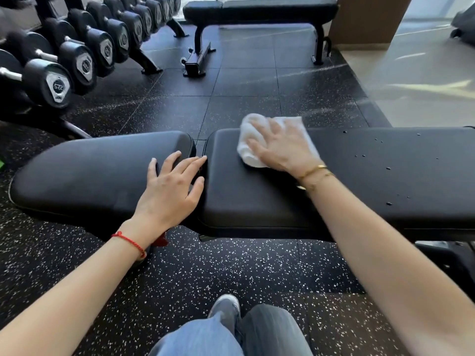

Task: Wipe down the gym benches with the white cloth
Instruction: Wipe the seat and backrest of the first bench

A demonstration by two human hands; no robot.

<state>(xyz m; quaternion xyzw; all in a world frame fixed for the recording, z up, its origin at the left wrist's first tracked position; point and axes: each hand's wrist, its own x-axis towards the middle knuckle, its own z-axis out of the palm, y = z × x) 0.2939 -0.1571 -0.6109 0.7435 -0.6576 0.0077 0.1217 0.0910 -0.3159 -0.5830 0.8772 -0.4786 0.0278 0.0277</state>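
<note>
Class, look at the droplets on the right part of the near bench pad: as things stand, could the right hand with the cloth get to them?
Probably yes. The right hand presses the white cloth flat on the same pad, and nothing lies on the surface between it and the droplets further right.

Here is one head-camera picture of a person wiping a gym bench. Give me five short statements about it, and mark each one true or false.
1. The right hand presses the crumpled white cloth onto the long black padded bench section. True.
2. The left hand holds a dumbbell. False: it rests flat on the shorter black seat pad.
3. Droplets lie right of the cloth. True.
4. The second black flat bench stands behind. True.
5. The dumbbell rack stands on the right. False: on the left.
</note>
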